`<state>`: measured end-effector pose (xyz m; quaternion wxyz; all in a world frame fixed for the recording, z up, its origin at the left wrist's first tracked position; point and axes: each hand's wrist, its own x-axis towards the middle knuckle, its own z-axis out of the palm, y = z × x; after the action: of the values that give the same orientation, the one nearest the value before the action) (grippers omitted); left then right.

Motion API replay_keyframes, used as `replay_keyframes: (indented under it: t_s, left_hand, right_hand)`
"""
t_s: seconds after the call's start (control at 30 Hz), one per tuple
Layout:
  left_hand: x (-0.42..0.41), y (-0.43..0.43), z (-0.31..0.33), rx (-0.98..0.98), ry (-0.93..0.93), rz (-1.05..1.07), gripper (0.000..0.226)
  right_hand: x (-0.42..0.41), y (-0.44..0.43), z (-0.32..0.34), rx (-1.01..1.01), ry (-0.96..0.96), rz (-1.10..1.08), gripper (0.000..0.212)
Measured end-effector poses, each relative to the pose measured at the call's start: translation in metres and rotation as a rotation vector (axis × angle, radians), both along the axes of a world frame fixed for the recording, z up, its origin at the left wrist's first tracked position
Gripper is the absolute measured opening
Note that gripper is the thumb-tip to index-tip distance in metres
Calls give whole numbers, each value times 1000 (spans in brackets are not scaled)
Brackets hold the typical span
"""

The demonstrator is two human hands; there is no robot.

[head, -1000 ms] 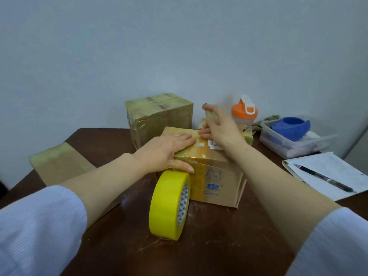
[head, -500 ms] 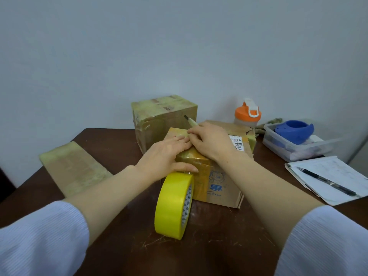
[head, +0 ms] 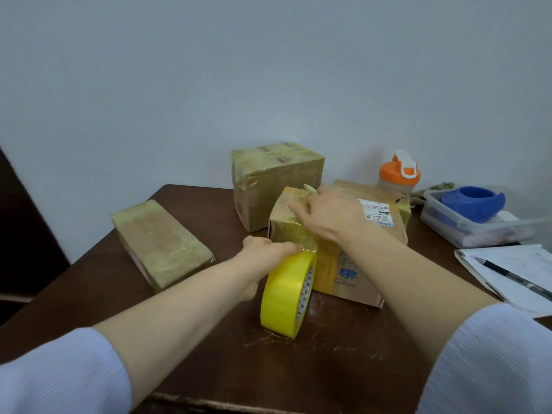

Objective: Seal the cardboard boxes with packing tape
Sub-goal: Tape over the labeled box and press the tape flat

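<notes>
The box (head: 348, 273) is being worked on in the middle of the table (head: 209, 339), its top and left side wrapped in yellowish tape; it is judged light, stiff at the corners and soft in the panels, so it is best held down by its top edge. The tape roll (head: 285, 297) is standing on edge against the box's near corner; its film is judged slippery (sticky underneath), so it is best taken by the rim. It is being gripped at the top by the left hand (head: 268, 249), fingers curled over; a pale tool (head: 310, 189) is being pinched by the right hand (head: 328, 216), resting on the box top.

Dark wooden table (head: 185, 348), pale wall (head: 209, 85)
</notes>
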<state>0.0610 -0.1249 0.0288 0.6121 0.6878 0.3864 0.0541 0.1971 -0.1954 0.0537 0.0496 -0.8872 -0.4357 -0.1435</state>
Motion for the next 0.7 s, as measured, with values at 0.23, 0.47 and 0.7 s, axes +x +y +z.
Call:
replay_keyframes:
  t_s: [0.23, 0.47, 0.7]
  left_hand:
    - [11, -12, -4, -231, -135, -19, 38]
    - [-2, -9, -1, -275, -2, -127, 30]
    - [3, -10, 0, -298, -29, -184, 25]
  right_hand:
    - [-4, 0, -9, 97, 35, -49, 46]
    - [2, 3, -8, 86, 13, -55, 36]
    - [14, -13, 2, 398, 344, 59, 37]
